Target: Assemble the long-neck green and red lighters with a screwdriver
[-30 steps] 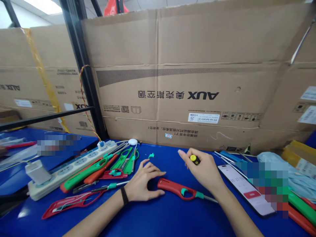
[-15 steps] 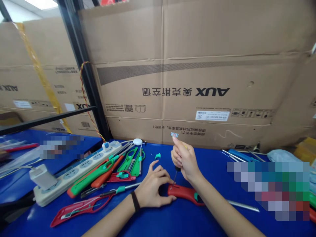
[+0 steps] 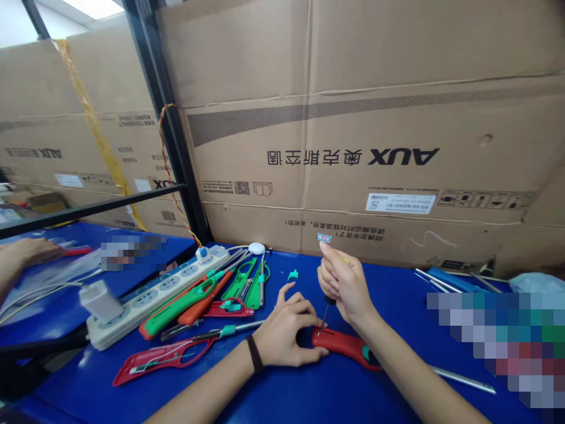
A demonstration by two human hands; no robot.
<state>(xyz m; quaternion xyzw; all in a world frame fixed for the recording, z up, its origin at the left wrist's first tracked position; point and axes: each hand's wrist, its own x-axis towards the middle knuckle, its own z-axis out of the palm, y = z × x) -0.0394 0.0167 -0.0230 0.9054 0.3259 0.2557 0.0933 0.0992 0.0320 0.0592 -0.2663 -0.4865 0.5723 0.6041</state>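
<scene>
A red long-nosed lighter (image 3: 342,344) with a green trigger lies on the blue table (image 3: 309,394), its metal tube pointing right. My left hand (image 3: 289,330) pinches the lighter's red handle end and holds it down. My right hand (image 3: 344,282) is closed around a small screwdriver (image 3: 325,309), held upright with its tip on the red handle. A loose green trigger piece (image 3: 292,275) lies just beyond my left hand.
Opened red and green lighter shells (image 3: 194,306) lie left of my hands, beside a white power strip (image 3: 154,294) with a plug. Metal tubes (image 3: 445,280) lie at the right. A cardboard wall (image 3: 353,147) backs the table. Another person's hand (image 3: 22,256) shows at far left.
A second ago my right hand hung above the lighter with the screwdriver held end-on; it has since turned it upright and set its tip on the red handle. The view has shifted left.
</scene>
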